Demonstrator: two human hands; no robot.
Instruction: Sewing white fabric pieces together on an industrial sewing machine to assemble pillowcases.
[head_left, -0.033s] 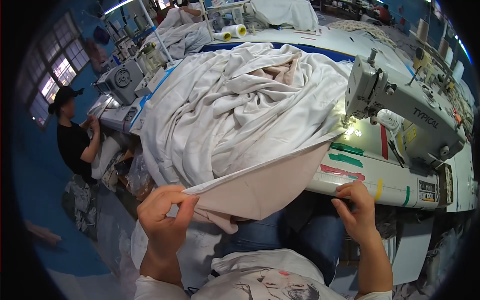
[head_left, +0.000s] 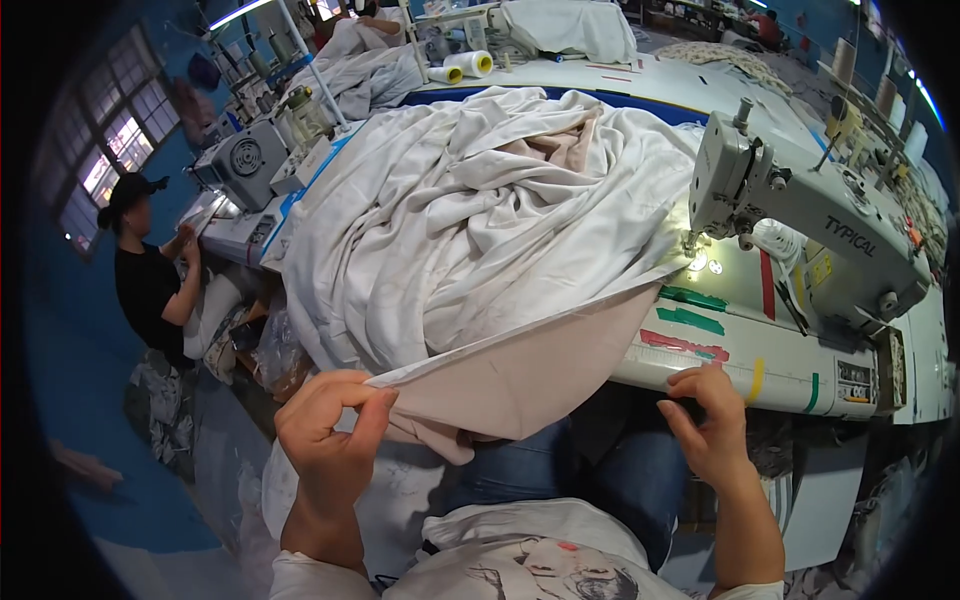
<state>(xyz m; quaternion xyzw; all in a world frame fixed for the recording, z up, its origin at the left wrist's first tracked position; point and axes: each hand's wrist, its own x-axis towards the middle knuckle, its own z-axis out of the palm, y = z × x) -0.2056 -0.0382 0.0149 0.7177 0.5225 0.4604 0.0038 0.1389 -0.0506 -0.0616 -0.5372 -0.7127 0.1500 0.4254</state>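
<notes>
A big heap of white cloth (head_left: 430,220) with a pale pink underside covers the table. My left hand (head_left: 330,430) pinches the cloth's folded front edge between thumb and fingers. From there the edge runs taut up and right to the needle area of a white sewing machine (head_left: 830,210), where it lies at the presser foot (head_left: 692,245). The pink side (head_left: 530,370) hangs over the table's front above my lap. My right hand (head_left: 715,425) is at the table's front edge, thumb and curled fingers apart, holding nothing and clear of the cloth.
Coloured tape strips (head_left: 690,318) mark the machine bed, and dark thread snips (head_left: 790,300) lie by the machine. Thread cones (head_left: 468,66) stand at the back. On the left, a person in black (head_left: 150,270) works at another grey machine (head_left: 240,160).
My right hand has shifted very slightly left. The left hand keeps its grip, and the cloth is almost unmoved.
</notes>
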